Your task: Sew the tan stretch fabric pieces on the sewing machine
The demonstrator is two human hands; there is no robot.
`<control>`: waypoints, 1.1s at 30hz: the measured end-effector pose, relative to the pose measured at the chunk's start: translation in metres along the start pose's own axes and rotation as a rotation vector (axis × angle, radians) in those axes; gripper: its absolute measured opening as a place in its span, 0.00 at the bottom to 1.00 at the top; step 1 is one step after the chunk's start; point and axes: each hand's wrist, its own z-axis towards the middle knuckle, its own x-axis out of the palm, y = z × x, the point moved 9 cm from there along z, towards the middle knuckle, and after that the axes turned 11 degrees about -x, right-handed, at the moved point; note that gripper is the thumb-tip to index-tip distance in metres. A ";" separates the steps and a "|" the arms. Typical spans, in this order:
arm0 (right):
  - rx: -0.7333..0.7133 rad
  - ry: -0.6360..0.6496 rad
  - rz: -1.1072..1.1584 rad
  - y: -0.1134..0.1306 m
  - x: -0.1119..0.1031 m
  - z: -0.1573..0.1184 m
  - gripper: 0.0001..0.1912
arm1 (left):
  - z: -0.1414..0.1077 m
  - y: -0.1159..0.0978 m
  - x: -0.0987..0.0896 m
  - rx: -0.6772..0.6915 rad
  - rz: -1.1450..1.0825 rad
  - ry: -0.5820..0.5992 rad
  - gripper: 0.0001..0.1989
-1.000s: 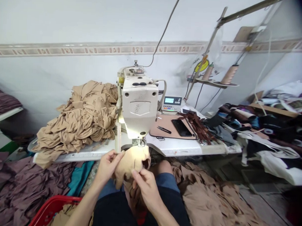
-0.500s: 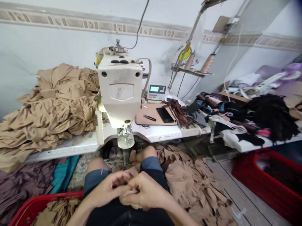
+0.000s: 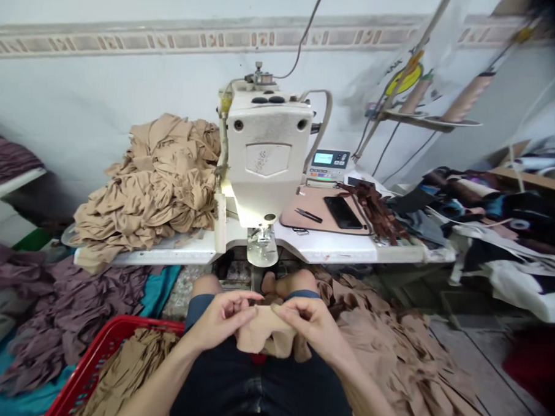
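pinching tan cloth (image 3: 264,321) above the lap (image 3: 255,388), right hand (image 3: 317,326) clearly, left hand (image 3: 223,319) apparently.

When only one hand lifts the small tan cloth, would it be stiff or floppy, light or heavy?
The tan cloth is probably floppy, because its lower part droops in folds. It is likely light too, since it looks small and thin between the left hand and the right hand.

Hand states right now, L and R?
Left hand: holding the tan cloth at its left end, index finger extended.
Right hand: closed, pinching the same cloth's upper right.
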 end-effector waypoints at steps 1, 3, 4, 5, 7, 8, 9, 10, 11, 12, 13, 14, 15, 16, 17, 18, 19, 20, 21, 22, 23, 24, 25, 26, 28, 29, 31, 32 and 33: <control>-0.014 -0.020 -0.005 0.005 -0.001 0.002 0.26 | 0.000 -0.006 -0.002 0.028 0.032 -0.023 0.22; -0.069 -0.063 -0.057 0.019 -0.004 0.003 0.25 | -0.002 -0.020 -0.006 0.099 0.158 -0.085 0.19; -0.112 -0.083 -0.104 0.028 -0.005 0.004 0.24 | -0.003 -0.027 -0.008 0.137 0.230 -0.118 0.18; -0.164 -0.099 -0.162 0.039 -0.007 0.003 0.22 | -0.005 -0.034 -0.010 0.175 0.289 -0.149 0.18; -0.282 -0.124 -0.280 0.061 -0.008 0.002 0.20 | -0.008 -0.045 -0.012 0.234 0.349 -0.190 0.17; -0.337 -0.133 -0.326 0.071 -0.008 0.002 0.19 | -0.009 -0.049 -0.013 0.256 0.353 -0.204 0.17; -0.382 -0.144 -0.357 0.080 -0.008 0.002 0.18 | -0.010 -0.053 -0.014 0.273 0.347 -0.217 0.17; -0.415 -0.155 -0.379 0.087 -0.009 0.003 0.17 | -0.010 -0.057 -0.015 0.286 0.339 -0.227 0.18; -0.434 -0.172 -0.393 0.093 -0.010 0.005 0.16 | -0.010 -0.060 -0.015 0.294 0.329 -0.235 0.18; -0.437 -0.192 -0.398 0.097 -0.012 0.009 0.17 | -0.009 -0.063 -0.017 0.298 0.313 -0.243 0.18; -0.425 -0.211 -0.393 0.099 -0.015 0.013 0.18 | -0.007 -0.066 -0.018 0.296 0.288 -0.252 0.19; -0.403 -0.232 -0.374 0.099 -0.018 0.018 0.19 | -0.004 -0.069 -0.020 0.286 0.252 -0.259 0.19; -0.375 -0.254 -0.343 0.097 -0.021 0.024 0.19 | 0.000 -0.070 -0.023 0.269 0.206 -0.266 0.19; -0.345 -0.275 -0.301 0.095 -0.025 0.029 0.20 | 0.005 -0.071 -0.025 0.247 0.154 -0.269 0.19; -0.316 -0.295 -0.255 0.091 -0.028 0.034 0.21 | 0.009 -0.071 -0.028 0.225 0.101 -0.271 0.19; -0.289 -0.311 -0.208 0.087 -0.030 0.039 0.21 | 0.014 -0.071 -0.030 0.203 0.057 -0.272 0.19; -0.263 -0.324 -0.162 0.082 -0.032 0.043 0.22 | 0.019 -0.070 -0.032 0.183 0.027 -0.275 0.19; -0.237 -0.334 -0.119 0.077 -0.033 0.047 0.23 | 0.022 -0.070 -0.034 0.168 0.010 -0.284 0.19; -0.214 -0.341 -0.076 0.072 -0.034 0.050 0.23 | 0.025 -0.070 -0.036 0.157 0.006 -0.297 0.20; -0.197 -0.348 -0.035 0.068 -0.034 0.053 0.24 | 0.027 -0.071 -0.038 0.147 0.006 -0.313 0.20; -0.184 -0.354 0.003 0.063 -0.034 0.055 0.24 | 0.028 -0.071 -0.040 0.139 0.003 -0.329 0.20; -0.174 -0.359 0.038 0.060 -0.034 0.057 0.23 | 0.029 -0.072 -0.041 0.131 -0.007 -0.340 0.19; -0.168 -0.367 0.068 0.057 -0.035 0.059 0.23 | 0.030 -0.074 -0.043 0.127 -0.024 -0.351 0.18; -0.165 -0.374 0.092 0.055 -0.035 0.060 0.22 | 0.030 -0.076 -0.045 0.125 -0.042 -0.363 0.17; -0.159 -0.389 0.123 0.053 -0.037 0.062 0.22 | 0.031 -0.082 -0.050 0.144 -0.067 -0.402 0.16; -0.154 -0.398 0.130 0.052 -0.037 0.063 0.22 | 0.032 -0.085 -0.053 0.164 -0.072 -0.427 0.15; -0.148 -0.418 0.129 0.051 -0.040 0.065 0.23 | 0.035 -0.091 -0.058 0.202 -0.075 -0.468 0.14; -0.152 -0.432 0.126 0.052 -0.041 0.067 0.23 | 0.037 -0.093 -0.059 0.215 -0.079 -0.477 0.13; -0.161 -0.448 0.123 0.052 -0.043 0.068 0.23 | 0.040 -0.094 -0.061 0.222 -0.087 -0.481 0.13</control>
